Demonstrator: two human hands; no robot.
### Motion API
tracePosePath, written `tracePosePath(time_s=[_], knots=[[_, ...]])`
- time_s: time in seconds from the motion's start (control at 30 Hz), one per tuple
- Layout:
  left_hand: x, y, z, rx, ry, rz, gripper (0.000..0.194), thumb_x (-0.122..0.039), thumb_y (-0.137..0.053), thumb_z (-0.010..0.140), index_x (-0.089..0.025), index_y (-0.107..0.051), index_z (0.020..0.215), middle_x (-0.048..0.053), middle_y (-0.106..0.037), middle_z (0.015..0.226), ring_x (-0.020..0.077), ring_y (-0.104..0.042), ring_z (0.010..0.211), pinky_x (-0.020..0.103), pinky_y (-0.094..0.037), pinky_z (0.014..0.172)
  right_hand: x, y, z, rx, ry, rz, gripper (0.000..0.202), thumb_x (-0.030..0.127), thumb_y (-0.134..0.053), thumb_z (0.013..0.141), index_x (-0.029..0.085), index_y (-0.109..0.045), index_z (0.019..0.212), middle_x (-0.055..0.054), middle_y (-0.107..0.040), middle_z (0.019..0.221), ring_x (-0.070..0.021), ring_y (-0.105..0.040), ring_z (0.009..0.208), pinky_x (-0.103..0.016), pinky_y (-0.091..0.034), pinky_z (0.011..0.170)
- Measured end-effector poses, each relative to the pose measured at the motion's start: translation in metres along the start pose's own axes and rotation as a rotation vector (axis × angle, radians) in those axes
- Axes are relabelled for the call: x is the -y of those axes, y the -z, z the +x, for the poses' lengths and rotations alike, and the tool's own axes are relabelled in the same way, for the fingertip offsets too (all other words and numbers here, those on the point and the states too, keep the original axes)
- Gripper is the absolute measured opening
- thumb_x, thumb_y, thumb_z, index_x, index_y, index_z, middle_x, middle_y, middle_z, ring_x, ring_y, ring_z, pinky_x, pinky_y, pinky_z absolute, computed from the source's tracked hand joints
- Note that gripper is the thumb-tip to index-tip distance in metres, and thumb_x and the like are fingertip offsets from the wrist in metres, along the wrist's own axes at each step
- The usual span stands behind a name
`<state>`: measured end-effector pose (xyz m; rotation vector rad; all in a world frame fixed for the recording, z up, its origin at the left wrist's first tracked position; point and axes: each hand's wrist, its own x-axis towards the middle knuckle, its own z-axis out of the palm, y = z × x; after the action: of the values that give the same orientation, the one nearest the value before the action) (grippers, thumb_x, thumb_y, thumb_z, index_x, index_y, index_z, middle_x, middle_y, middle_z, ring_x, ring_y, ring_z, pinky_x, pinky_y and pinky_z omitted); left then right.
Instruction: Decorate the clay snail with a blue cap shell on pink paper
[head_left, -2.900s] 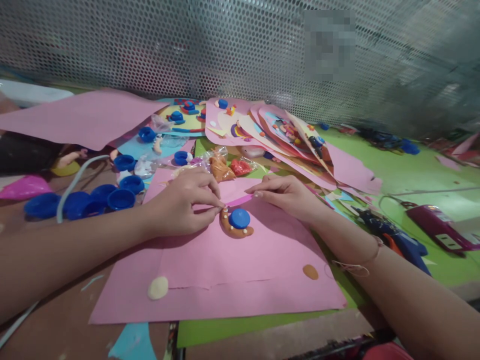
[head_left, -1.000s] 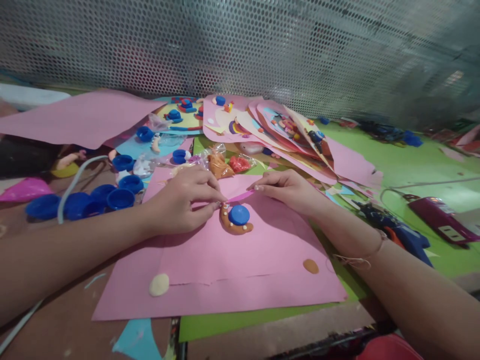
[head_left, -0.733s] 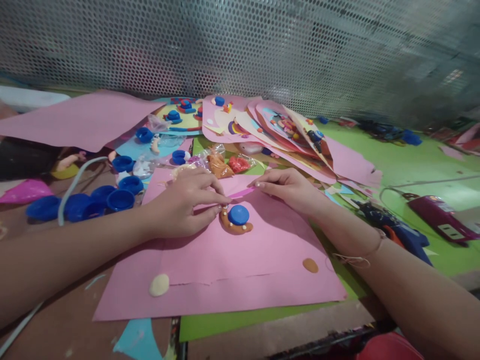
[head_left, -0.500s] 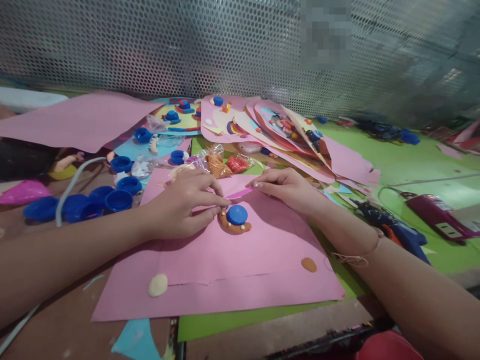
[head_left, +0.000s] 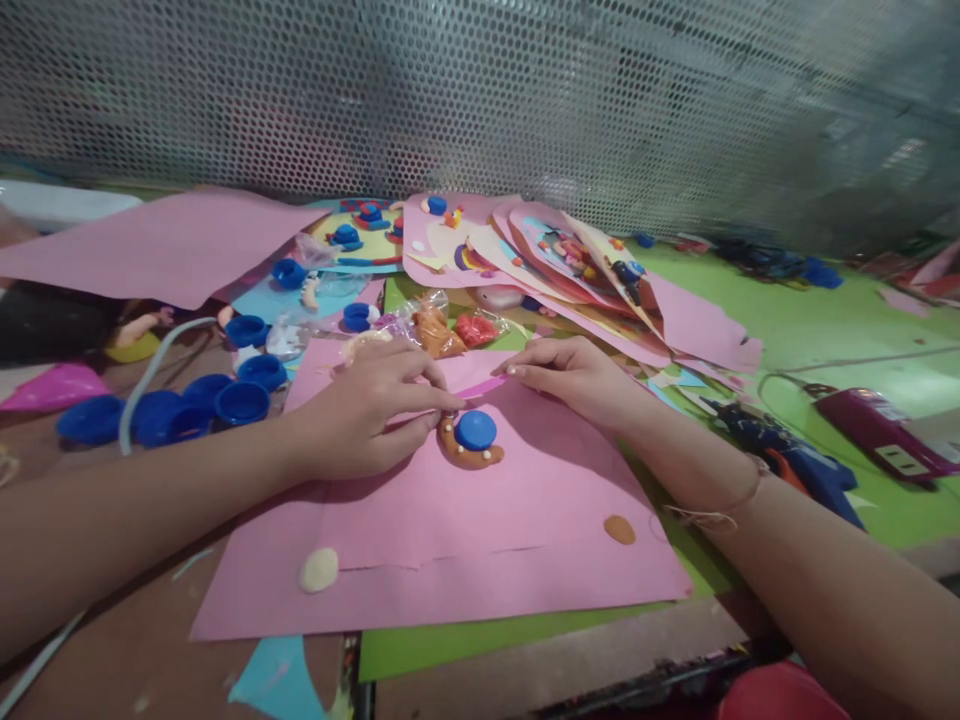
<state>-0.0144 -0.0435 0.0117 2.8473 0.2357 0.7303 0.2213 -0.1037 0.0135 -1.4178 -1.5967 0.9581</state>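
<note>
A blue bottle cap [head_left: 475, 430] lies on the pink paper sheet [head_left: 390, 520], with a curved strip of brown clay [head_left: 469, 458] dotted with small white balls hugging its left and lower edge. My left hand [head_left: 382, 408] pinches the upper end of that brown clay, thumb and index fingertips close together. Between the thumb and index finger of my right hand [head_left: 574, 378] is one end of a thin bright pink strip [head_left: 484, 386], which slants down toward my left fingers. A cream clay disc [head_left: 319, 569] and a brown clay disc [head_left: 619, 529] rest near the sheet's lower corners.
Several blue caps [head_left: 242, 402] stand at left beside a white cable [head_left: 146, 385]. Bagged orange clay [head_left: 436, 325] and red clay [head_left: 476, 328] lie behind my hands. Decorated paper sheets [head_left: 525, 250] are piled farther back. At right are a glue gun [head_left: 795, 450] and a maroon power socket [head_left: 877, 425].
Both hands hold almost the same pose on the clay and the strip. The whole view has shifted very slightly, and nothing has been let go.
</note>
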Motion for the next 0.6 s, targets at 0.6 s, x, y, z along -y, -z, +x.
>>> tracePosePath(time_s=[0.6], knots=[[-0.0006, 0.0003, -0.0004, -0.091, -0.039, -0.064, 0.021, -0.012, -0.049, 0.082, -0.018, -0.069, 0.085, 0.005, -0.066, 0.083, 0.0154, -0.056, 0.076, 0.033, -0.041, 0.070, 0.0045, -0.0005, -0.0028, 0.004, 0.003, -0.015, 0.016, 0.030, -0.064, 0.073, 0.018, -0.074, 0.077, -0.005, -0.072, 0.083, -0.0142, -0.060, 0.073, -0.029, -0.045, 0.068]])
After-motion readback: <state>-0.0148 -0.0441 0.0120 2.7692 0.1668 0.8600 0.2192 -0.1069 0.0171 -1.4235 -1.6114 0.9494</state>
